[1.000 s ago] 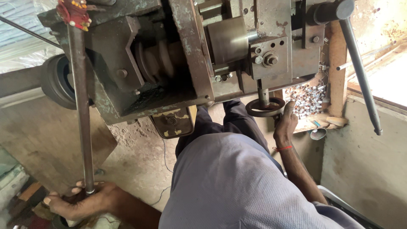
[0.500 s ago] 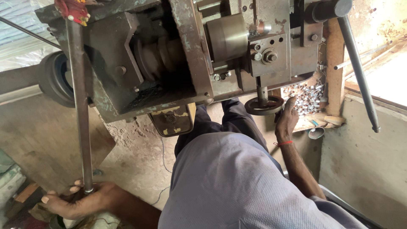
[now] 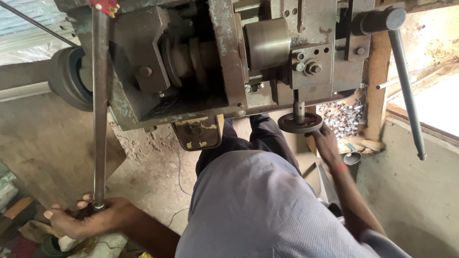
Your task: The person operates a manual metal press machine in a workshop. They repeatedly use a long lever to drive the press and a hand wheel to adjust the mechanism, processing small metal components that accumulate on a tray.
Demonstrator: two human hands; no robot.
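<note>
- The left hand (image 3: 88, 220) is closed around the lower end of a long steel lever (image 3: 99, 114) hanging from a worn metal machine (image 3: 191, 62).
- The right hand (image 3: 327, 141) rests against the rim of a small round handwheel (image 3: 300, 123) under the machine; whether it grips is unclear.
- Risk, as a judgement: the lever could slip from the left hand's grasp and swing, and fingers near the handwheel could be pinched.
- A pile of small metal parts (image 3: 340, 119) lies just beyond the right hand.

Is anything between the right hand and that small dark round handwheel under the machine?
Nothing visible. The right hand is already at the rim of the small dark round metal handwheel, fingers against its edge. The left hand grips the lower end of the long grey metal lever.
</note>
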